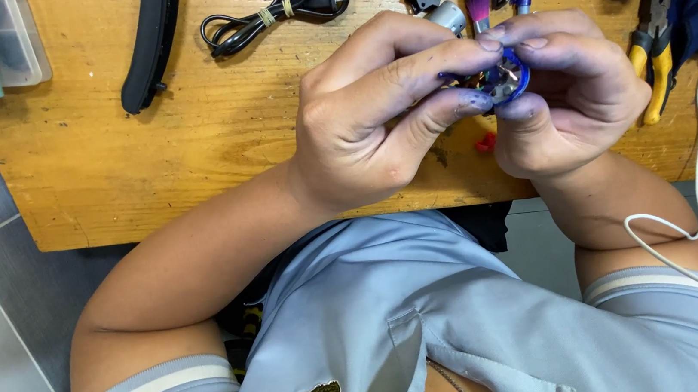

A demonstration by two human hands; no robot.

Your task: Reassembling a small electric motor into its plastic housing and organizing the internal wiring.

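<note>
Item: small round blue part (509,77), with metal showing in its open centre. It is being held above the wooden bench top (189,152), pinched between both hands at their meeting point.

Grip, left hand (367,121): closed on the part; its left rim is being pressed by the thumb and forefinger tips, so the part is lying just beyond those fingertips, to their right.

Grip, right hand (581,98): closed on the same part; it is being clamped from above by the forefinger and from below by the thumb, so the part is sitting at that hand's left edge, touching it.

Orientation: the round face is being turned up toward the camera; no long axis can be told, since the part is a disc. Neither hand is nearer; both are touching it.

Beyond the grip: a pink-tipped brush (477,3) and a coiled black cord (269,12) are lying farther off on the bench; yellow-handled pliers (654,69) are lying to the right of the right hand.
</note>
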